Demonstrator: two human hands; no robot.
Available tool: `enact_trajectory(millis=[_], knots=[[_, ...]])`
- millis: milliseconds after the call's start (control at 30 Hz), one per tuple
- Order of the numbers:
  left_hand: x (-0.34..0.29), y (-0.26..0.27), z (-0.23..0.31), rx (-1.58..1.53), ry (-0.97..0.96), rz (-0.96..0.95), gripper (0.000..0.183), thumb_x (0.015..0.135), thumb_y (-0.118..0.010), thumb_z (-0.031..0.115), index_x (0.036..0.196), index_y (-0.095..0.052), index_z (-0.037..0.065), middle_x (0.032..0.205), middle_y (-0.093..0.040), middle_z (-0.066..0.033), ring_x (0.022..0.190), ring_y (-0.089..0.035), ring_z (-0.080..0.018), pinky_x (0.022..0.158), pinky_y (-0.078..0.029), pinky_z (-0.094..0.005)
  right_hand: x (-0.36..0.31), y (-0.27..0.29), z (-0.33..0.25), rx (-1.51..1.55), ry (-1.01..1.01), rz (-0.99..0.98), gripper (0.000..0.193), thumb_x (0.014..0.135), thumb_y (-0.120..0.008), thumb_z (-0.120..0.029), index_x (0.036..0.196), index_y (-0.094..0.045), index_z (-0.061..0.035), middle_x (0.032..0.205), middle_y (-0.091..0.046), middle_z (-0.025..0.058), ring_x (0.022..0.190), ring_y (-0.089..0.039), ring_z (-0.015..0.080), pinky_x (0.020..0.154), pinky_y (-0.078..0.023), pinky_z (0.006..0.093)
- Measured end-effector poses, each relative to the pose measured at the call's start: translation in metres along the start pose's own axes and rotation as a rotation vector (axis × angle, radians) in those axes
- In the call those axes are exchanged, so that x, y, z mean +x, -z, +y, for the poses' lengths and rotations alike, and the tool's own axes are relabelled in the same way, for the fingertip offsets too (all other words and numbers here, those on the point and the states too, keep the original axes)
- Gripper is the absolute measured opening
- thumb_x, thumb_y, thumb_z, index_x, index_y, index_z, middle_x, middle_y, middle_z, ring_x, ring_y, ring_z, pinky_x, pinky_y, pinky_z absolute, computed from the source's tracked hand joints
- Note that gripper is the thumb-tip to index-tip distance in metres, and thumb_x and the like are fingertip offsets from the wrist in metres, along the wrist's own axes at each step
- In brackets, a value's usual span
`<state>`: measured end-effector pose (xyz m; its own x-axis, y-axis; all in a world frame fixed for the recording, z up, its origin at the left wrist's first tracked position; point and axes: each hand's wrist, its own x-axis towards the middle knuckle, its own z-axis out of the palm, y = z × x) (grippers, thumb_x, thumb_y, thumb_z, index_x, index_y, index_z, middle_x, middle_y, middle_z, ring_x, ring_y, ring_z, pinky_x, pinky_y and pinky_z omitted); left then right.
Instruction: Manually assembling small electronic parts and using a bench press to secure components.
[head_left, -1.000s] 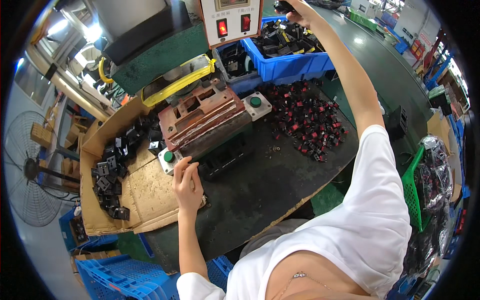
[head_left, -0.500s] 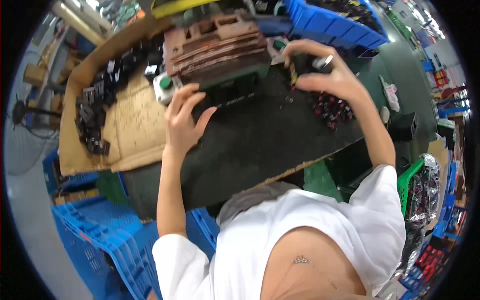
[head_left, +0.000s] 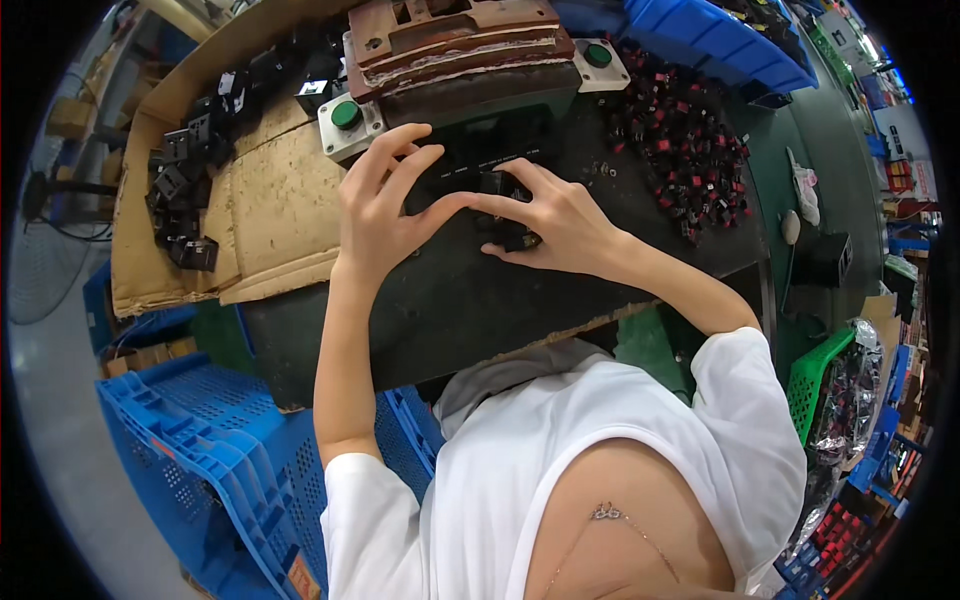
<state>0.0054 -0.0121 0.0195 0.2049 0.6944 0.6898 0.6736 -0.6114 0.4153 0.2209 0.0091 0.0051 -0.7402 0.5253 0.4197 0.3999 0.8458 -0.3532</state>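
My right hand (head_left: 560, 222) is closed around a small black plastic part (head_left: 490, 184) in front of the machine, its fingers hiding much of the piece. Beside it my left hand (head_left: 385, 205) has its fingers spread and holds nothing; its thumb tip meets the right hand's fingers by the part. Just beyond both hands stands a machine with a worn brown block (head_left: 460, 45) on top and a dark front. A green button (head_left: 346, 115) on a metal box sits by my left fingertips, and a second green button (head_left: 598, 55) is at the machine's right.
A cut-open cardboard box (head_left: 275, 220) with several black housings (head_left: 185, 150) lies at left. Small red-and-black parts (head_left: 680, 150) are heaped on the dark table (head_left: 430, 320) at right. Blue bins stand behind (head_left: 700, 40) and below left (head_left: 200, 450); a green basket (head_left: 808, 385) is at far right.
My right hand has moved left from beside the heap to the middle, carrying the black part. My left hand remains by the left button, its thumb now meeting the right hand. The view has shifted slightly.
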Motion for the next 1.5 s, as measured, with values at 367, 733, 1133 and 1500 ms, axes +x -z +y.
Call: enact_trajectory(millis=[367, 733, 1133, 1500], knots=[[0.004, -0.004, -0.007, 0.053, -0.082, 0.108, 0.040, 0.060, -0.080, 0.028, 0.087, -0.063, 0.003, 0.098, -0.059, -0.0075, 0.065, -0.056, -0.0189, 0.058, -0.049, -0.0275, 0.000, -0.003, 0.000, -0.085, 0.095, 0.091, 0.063, 0.063, -0.074, -0.044, 0.119, -0.056, -0.0212, 0.116, -0.048, 0.0126, 0.096, -0.054, 0.0278, 0.073, -0.049, 0.0362], [0.000, 0.005, -0.006, 0.055, -0.008, 0.042, 0.037, 0.062, -0.080, 0.015, 0.092, -0.064, 0.000, 0.106, -0.057, -0.0094, 0.085, -0.058, -0.0204, 0.074, -0.049, -0.0299, -0.002, -0.003, 0.002, -0.097, 0.084, 0.074, 0.072, 0.061, -0.071, -0.050, 0.124, -0.052, -0.0195, 0.116, -0.049, 0.0076, 0.101, -0.049, 0.0249, 0.085, -0.041, 0.0367], [0.006, 0.008, -0.011, 0.138, -0.088, 0.134, 0.039, 0.058, -0.081, 0.031, 0.082, -0.064, 0.005, 0.092, -0.060, -0.0067, 0.071, -0.058, -0.0207, 0.064, -0.048, -0.0290, -0.001, 0.015, 0.004, -0.042, 0.044, 0.093, 0.081, 0.057, -0.075, -0.049, 0.124, -0.048, -0.0114, 0.120, -0.048, 0.0067, 0.106, -0.047, 0.0258, 0.090, -0.036, 0.0370], [0.007, 0.013, 0.001, 0.126, -0.101, -0.082, 0.044, 0.053, -0.082, 0.041, 0.067, -0.059, 0.006, 0.057, -0.054, -0.0025, 0.050, -0.054, -0.0177, 0.049, -0.043, -0.0261, -0.026, 0.054, 0.021, 0.017, -0.146, 0.128, 0.059, 0.057, -0.081, -0.022, 0.109, -0.058, -0.0079, 0.102, -0.055, 0.0065, 0.086, -0.057, 0.0217, 0.072, -0.047, 0.0292]])
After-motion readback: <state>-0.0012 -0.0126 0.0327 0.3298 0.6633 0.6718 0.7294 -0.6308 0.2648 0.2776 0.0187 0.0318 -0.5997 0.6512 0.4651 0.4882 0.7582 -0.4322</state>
